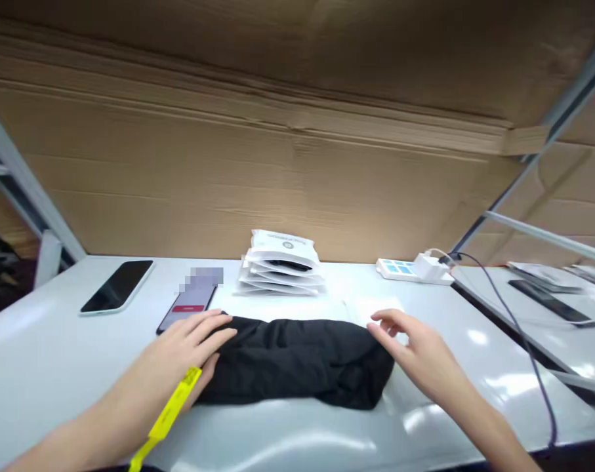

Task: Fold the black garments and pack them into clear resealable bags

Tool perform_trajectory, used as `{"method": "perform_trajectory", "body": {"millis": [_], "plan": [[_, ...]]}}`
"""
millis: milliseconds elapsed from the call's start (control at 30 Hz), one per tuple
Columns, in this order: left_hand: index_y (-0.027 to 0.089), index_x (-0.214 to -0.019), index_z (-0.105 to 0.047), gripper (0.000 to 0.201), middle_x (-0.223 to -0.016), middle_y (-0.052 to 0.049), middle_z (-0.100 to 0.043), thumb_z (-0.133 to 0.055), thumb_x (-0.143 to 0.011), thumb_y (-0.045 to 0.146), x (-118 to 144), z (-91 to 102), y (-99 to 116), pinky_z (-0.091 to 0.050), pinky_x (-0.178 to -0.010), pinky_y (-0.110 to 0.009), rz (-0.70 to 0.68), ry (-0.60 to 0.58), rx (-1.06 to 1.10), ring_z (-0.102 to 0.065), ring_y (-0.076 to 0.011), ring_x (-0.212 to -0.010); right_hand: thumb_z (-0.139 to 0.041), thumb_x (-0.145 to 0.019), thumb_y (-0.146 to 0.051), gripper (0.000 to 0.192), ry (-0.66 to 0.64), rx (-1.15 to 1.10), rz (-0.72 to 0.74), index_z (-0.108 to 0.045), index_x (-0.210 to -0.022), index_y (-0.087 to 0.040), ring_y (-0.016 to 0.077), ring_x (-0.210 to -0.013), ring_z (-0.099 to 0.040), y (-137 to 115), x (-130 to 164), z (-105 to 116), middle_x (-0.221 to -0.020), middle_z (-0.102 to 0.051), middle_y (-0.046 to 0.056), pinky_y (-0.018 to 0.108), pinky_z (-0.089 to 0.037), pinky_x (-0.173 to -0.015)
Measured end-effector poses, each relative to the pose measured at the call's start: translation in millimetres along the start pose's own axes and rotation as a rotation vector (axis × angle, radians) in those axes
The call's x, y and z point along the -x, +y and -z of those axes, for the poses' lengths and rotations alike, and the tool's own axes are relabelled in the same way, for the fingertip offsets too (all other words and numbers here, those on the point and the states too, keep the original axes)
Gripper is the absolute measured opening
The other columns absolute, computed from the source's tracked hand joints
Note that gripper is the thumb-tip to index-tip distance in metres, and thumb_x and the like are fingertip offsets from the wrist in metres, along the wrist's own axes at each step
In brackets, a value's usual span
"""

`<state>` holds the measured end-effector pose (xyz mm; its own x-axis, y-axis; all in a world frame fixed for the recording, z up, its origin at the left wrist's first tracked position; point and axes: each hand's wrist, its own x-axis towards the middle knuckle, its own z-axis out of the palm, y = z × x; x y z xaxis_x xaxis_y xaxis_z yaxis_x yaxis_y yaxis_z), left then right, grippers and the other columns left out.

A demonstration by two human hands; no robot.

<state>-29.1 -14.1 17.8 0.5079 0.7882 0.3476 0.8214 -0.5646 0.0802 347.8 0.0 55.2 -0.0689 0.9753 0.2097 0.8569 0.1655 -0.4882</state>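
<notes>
Where the white desk [46,367] runs closest to the person, a folded black garment [297,357] lies across it, bunched into a low roll. The left hand [191,344] rests flat on the garment's left end, fingers spread and relaxed, gripping nothing; a yellow band [172,410] hangs from that wrist. The right hand [415,347] hovers just off the garment's right end, fingers loosely curled and apart, holding nothing; whether it touches the cloth I cannot tell. Just behind the garment sits a stack of white packets [281,265]. To the left lie two phones: one with a lit screen [189,305] near the left hand, and a dark one [117,286] farther out. At the back right, a white power strip [408,269] holds a charger, its dark cable [523,341] trailing toward the desk's edge. Cardboard [297,164] walls the back.
</notes>
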Motion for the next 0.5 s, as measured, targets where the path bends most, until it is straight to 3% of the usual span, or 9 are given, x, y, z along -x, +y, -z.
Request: {"method": "perform_trajectory", "body": {"millis": [100, 233, 333, 500], "plan": [[0.031, -0.138, -0.052, 0.047, -0.148, -0.004, -0.049, -0.049, -0.092, 0.023, -17, -7.1, 34, -0.043, -0.111, -0.047, -0.154, -0.094, 0.113, -0.045, -0.0291, -0.137, -0.045, -0.089, -0.053, 0.035, -0.033, 0.063, -0.115, -0.067, -0.090, -0.025, 0.0241, -0.072, -0.068, 19, 6, 12, -0.078, -0.072, 0.004, 0.033, -0.049, -0.066], [0.035, -0.149, -0.034, 0.061, -0.158, -0.003, -0.031, -0.056, -0.092, 0.038, -37, -14.3, 69, -0.035, -0.116, -0.052, -0.287, -0.255, 0.274, -0.031, -0.0311, -0.145, -0.045, -0.088, -0.053, 0.038, -0.098, 0.087, -0.188, -0.066, -0.101, -0.025, 0.0259, -0.068, -0.069, 29, 15, 10, -0.071, -0.072, 0.005, 0.035, -0.050, -0.065], [0.034, -0.152, -0.026, 0.067, -0.160, -0.004, -0.024, -0.055, -0.093, 0.045, -39, -25.6, 75, -0.028, -0.119, -0.053, -0.351, -0.328, 0.364, -0.025, -0.0316, -0.146, -0.046, -0.087, -0.052, 0.041, -0.143, 0.067, -0.208, -0.063, -0.112, -0.023, 0.0254, -0.070, -0.069, 29, 21, 2, -0.072, -0.072, 0.003, 0.034, -0.050, -0.066], [0.034, -0.153, -0.022, 0.071, -0.161, -0.003, -0.017, -0.056, -0.091, 0.044, -35, -36.8, 74, -0.026, -0.120, -0.055, -0.321, -0.387, 0.373, -0.020, -0.0335, -0.147, -0.049, -0.085, -0.051, 0.050, -0.170, -0.004, -0.229, -0.055, -0.124, -0.021, 0.0248, -0.071, -0.069, 29, 29, -8, -0.074, -0.070, 0.002, 0.036, -0.052, -0.069]]}}
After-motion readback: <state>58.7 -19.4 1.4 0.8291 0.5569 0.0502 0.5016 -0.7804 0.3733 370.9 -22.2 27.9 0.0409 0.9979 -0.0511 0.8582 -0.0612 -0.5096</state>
